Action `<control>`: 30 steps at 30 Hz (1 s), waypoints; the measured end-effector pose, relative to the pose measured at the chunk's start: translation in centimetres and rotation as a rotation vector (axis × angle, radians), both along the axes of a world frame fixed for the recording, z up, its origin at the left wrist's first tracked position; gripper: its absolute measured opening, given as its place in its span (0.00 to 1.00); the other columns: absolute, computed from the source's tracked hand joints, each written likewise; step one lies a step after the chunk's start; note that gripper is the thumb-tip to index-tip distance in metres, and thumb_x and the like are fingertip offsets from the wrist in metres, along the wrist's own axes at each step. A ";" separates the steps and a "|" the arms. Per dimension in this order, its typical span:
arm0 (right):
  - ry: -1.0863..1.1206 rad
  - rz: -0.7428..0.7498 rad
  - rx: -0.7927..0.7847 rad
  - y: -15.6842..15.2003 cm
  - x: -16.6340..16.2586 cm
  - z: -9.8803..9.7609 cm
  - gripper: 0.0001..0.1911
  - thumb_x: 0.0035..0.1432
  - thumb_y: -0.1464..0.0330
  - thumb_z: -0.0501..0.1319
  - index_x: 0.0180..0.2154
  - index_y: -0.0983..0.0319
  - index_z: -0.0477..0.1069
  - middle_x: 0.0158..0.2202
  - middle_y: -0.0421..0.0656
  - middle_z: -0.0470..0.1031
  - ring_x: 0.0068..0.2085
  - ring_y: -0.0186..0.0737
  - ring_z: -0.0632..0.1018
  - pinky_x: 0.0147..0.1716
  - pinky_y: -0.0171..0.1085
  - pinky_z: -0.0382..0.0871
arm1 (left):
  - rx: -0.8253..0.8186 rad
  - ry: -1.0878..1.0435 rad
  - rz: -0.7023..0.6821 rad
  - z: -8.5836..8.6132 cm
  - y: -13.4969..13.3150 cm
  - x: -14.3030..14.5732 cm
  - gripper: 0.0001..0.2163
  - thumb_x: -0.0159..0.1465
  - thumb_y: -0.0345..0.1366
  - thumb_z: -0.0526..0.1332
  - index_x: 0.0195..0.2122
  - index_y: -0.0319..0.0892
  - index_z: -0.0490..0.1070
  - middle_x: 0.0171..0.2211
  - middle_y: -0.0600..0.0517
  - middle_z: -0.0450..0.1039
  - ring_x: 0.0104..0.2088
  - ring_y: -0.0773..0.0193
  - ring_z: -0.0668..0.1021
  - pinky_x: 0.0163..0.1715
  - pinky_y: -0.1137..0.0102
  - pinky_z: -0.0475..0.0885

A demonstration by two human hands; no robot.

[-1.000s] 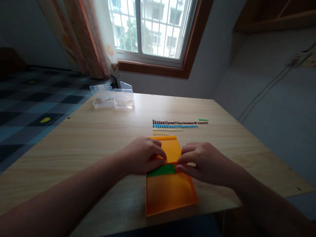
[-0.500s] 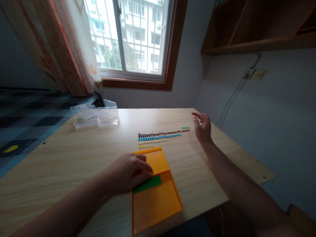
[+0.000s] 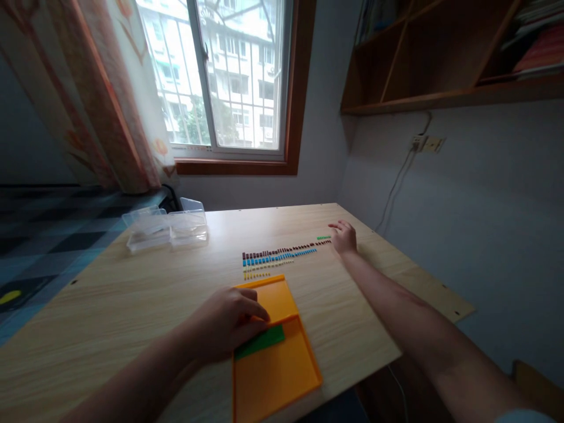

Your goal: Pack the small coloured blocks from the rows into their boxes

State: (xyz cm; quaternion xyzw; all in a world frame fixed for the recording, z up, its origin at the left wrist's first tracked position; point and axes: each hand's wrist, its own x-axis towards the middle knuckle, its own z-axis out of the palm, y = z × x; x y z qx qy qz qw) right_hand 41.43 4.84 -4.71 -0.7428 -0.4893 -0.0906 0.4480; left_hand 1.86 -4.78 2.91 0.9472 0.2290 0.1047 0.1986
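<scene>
My left hand (image 3: 235,317) rests on the left side of an orange tray (image 3: 282,388), fingers curled and thumb and forefinger close together near the tray's divider. Below the thumb lies a flat green strip (image 3: 268,339); whatever the fingertips pinch is hidden. Out at the far right, my right hand (image 3: 345,238) hovers by the end of the rows, fingers apart, with nothing visible in them. Beside it is a short row of small green pieces (image 3: 324,238). Longer rows of dark brown pieces (image 3: 282,249), blue pieces (image 3: 268,259), pale pieces (image 3: 264,268) and yellow pieces (image 3: 253,275) run across the table.
Clear plastic boxes (image 3: 170,229) with raised lids stand at the table's back left. A window (image 3: 242,88) and curtain (image 3: 114,106) are behind. Wooden shelves (image 3: 436,64) hang at upper right above a socket (image 3: 418,143) with a cord. The wooden table (image 3: 154,282) ends at right.
The camera view has tilted up and shifted slightly. My right hand has come closer to the end of the green row, its fingers less widely spread. My left hand stays on the tray.
</scene>
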 end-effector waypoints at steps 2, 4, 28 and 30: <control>-0.012 0.005 -0.016 0.5 0.2 0.2 0.16 0.69 0.62 0.62 0.54 0.61 0.72 0.58 0.49 0.71 0.56 0.48 0.75 0.56 0.53 0.72 | -0.009 -0.027 0.010 -0.2 0.1 -0.1 0.09 0.68 0.39 0.61 0.40 0.50 0.83 0.33 0.51 0.78 0.30 0.66 0.77 0.30 0.74 0.68; -0.018 0.005 -0.032 1.0 0.4 0.4 0.17 0.68 0.62 0.63 0.55 0.62 0.72 0.58 0.49 0.71 0.57 0.50 0.74 0.56 0.54 0.71 | -0.002 -0.091 0.033 -0.5 0.5 -0.3 0.10 0.68 0.39 0.61 0.42 0.49 0.83 0.33 0.51 0.78 0.30 0.67 0.77 0.30 0.74 0.67; 0.018 0.326 -0.289 2.1 1.1 0.0 0.07 0.54 0.65 0.69 0.37 0.56 0.85 0.72 0.44 0.56 0.74 0.56 0.44 0.70 0.61 0.30 | 0.040 -0.424 0.359 -1.5 2.8 -1.3 0.17 0.71 0.43 0.55 0.40 0.42 0.82 0.35 0.48 0.83 0.36 0.61 0.82 0.36 0.71 0.77; 0.010 0.330 -0.297 2.0 1.2 0.0 0.07 0.54 0.66 0.68 0.36 0.56 0.85 0.72 0.44 0.56 0.74 0.56 0.44 0.69 0.61 0.30 | 0.038 -0.427 0.369 -1.4 2.7 -1.3 0.17 0.71 0.44 0.55 0.40 0.42 0.82 0.35 0.48 0.83 0.36 0.60 0.82 0.37 0.70 0.77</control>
